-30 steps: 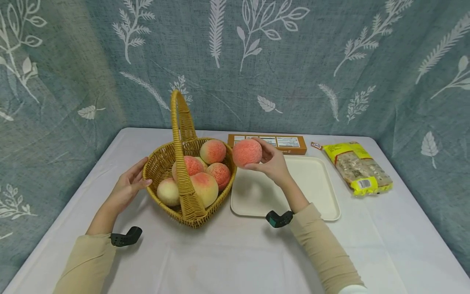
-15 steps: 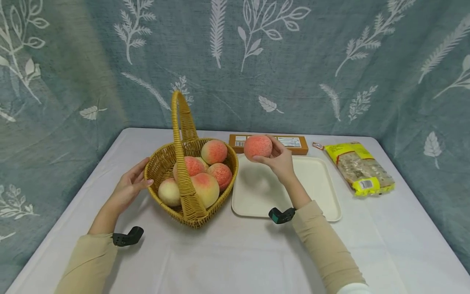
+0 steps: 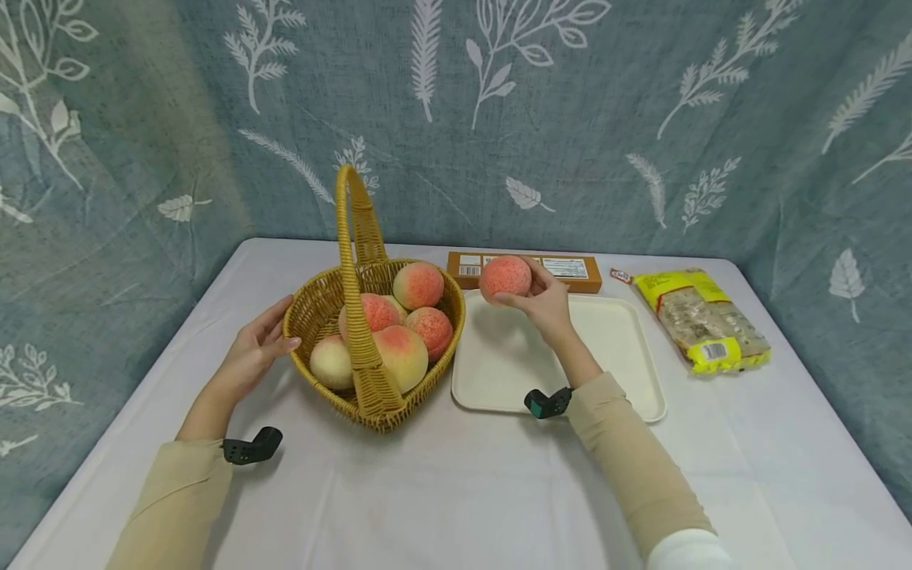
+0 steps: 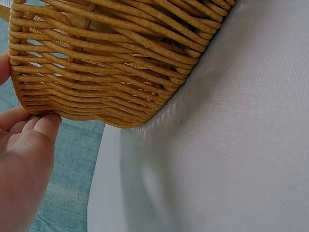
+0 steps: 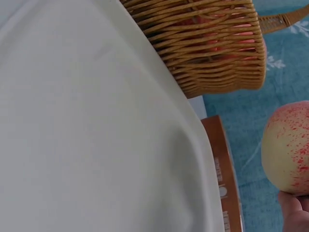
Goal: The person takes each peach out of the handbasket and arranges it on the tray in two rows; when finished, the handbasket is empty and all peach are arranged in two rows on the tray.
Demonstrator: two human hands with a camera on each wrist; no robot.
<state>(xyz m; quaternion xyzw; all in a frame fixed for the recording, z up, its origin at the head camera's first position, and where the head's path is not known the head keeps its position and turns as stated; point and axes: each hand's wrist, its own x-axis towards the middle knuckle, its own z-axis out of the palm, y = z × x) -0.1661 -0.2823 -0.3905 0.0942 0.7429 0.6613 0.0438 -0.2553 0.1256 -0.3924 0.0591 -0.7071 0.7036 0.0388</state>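
A wicker basket (image 3: 308, 378) with a tall arched handle holds several peaches (image 3: 400, 355), yellow with red blush. My left hand (image 3: 245, 354) grips its left rim, the thumb over the edge; in the left wrist view the fingers (image 4: 47, 126) lie against the woven side. In my right hand (image 3: 545, 305) is a pinkish-red peach (image 3: 504, 277), held above the back left part of a cream tray (image 3: 499, 384). From the right wrist, the same peach (image 5: 289, 147) shows a paler yellow side, with fingertips (image 5: 289, 203) at its bottom.
A long brown box (image 3: 583, 273) lies behind the tray, partly hidden by the peach and hand. Right of the tray lies a yellow and clear plastic bag (image 3: 701, 321) of food. White cloth (image 3: 456, 491) covers the table, and a leaf-patterned blue-green curtain (image 3: 442, 190) hangs behind.
My right hand has carried the peach rightward from beside the basket's rim to over the tray, slowing in the last half second. My left hand keeps its grip on the basket.
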